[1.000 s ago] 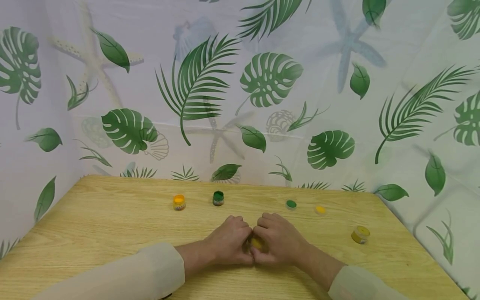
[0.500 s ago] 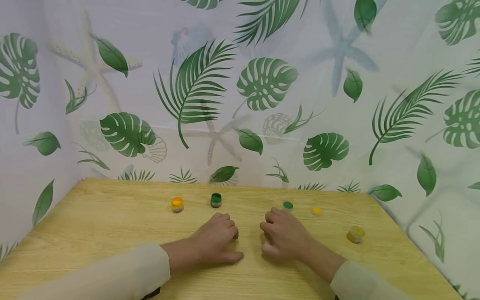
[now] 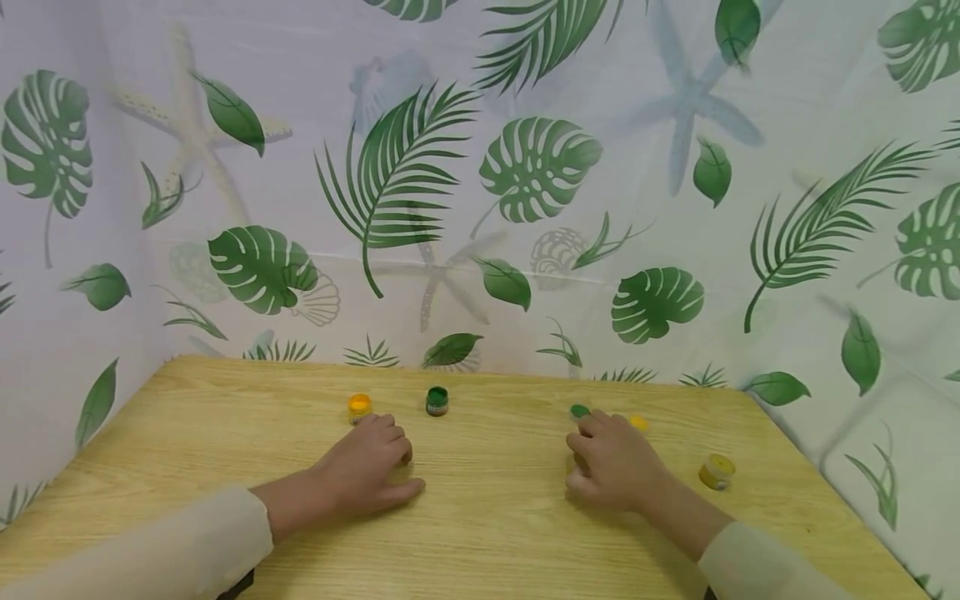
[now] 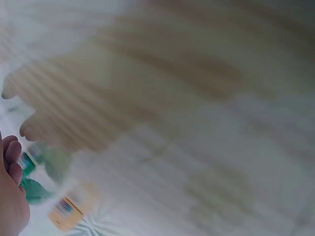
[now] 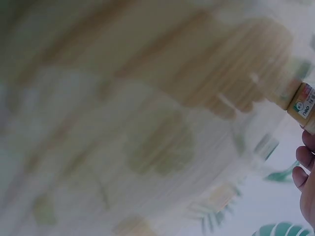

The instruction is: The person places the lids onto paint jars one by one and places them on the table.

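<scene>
My left hand (image 3: 369,468) lies low over the left side of the table, just in front of an open orange paint jar (image 3: 359,407). Its fingers are loosely curled, the thumb stands apart, and nothing shows between them. An open green paint jar (image 3: 437,401) stands farther back to its right. My right hand (image 3: 617,461) grips a yellow paint jar (image 5: 303,104), mostly hidden by the fingers in the head view; its label shows in the right wrist view. Past that hand lie a green lid (image 3: 580,412) and a yellow lid (image 3: 638,423), both partly covered by fingers.
A second yellow jar (image 3: 717,472) stands to the right of my right hand. Behind the wooden table (image 3: 487,550), a leaf-patterned cloth (image 3: 540,167) rises along its back edge and sides.
Both hands were together around the yellow jar. They have parted, the left moving left toward the orange jar, the right moving right with the yellow jar toward the lids.
</scene>
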Action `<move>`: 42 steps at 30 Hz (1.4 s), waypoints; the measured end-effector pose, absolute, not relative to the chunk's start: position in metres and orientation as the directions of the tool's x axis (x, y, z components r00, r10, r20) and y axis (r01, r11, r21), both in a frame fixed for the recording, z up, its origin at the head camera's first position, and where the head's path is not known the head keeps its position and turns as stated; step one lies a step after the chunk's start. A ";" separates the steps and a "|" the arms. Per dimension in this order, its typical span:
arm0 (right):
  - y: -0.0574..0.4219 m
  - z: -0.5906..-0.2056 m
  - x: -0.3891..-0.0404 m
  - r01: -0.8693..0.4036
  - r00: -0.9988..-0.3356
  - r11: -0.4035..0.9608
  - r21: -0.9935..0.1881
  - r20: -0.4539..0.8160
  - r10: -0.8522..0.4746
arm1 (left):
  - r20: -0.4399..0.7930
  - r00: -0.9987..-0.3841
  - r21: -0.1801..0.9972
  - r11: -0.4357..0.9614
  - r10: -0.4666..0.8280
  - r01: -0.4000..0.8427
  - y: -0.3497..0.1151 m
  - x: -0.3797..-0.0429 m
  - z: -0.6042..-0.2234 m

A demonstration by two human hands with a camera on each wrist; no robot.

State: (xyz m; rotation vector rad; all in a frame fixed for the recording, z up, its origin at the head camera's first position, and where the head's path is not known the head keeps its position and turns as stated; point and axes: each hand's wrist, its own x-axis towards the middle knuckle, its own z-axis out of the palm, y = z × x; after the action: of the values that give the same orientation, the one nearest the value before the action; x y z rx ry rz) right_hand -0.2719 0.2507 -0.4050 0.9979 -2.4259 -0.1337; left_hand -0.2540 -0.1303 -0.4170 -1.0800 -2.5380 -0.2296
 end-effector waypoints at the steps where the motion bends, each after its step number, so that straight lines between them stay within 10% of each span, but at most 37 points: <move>1: 0.257 -0.406 -0.273 -0.621 -0.608 0.733 0.278 0.419 -0.674 | 0.396 -0.643 0.002 0.700 0.655 0.714 -0.135 -0.254 -0.417; 12: 0.318 -0.405 -0.268 -0.481 -0.804 0.829 0.284 0.232 -0.547 | 0.383 -0.712 -0.021 0.776 0.589 0.631 -0.176 -0.255 -0.419; 24: 0.347 -0.409 -0.278 -0.436 -0.803 0.836 0.334 0.274 -0.529 | 0.380 -0.756 -0.076 0.833 0.533 0.549 -0.198 -0.260 -0.417; 34: 0.349 -0.403 -0.293 -0.296 -0.929 0.955 -0.029 0.242 -0.281 | 0.324 -0.895 0.150 0.917 0.308 0.369 -0.191 -0.284 -0.415; 42: 0.347 -0.403 -0.304 -0.235 -0.953 0.971 -0.048 0.206 -0.221 | 0.326 -0.897 0.154 0.919 0.300 0.364 -0.185 -0.295 -0.415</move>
State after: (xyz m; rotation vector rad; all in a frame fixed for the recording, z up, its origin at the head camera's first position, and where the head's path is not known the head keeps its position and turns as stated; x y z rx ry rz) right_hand -0.3040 0.3471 -0.4033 0.3408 -2.9189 0.1057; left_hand -0.2955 -0.1851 -0.4149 -0.4929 -2.7819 -0.3054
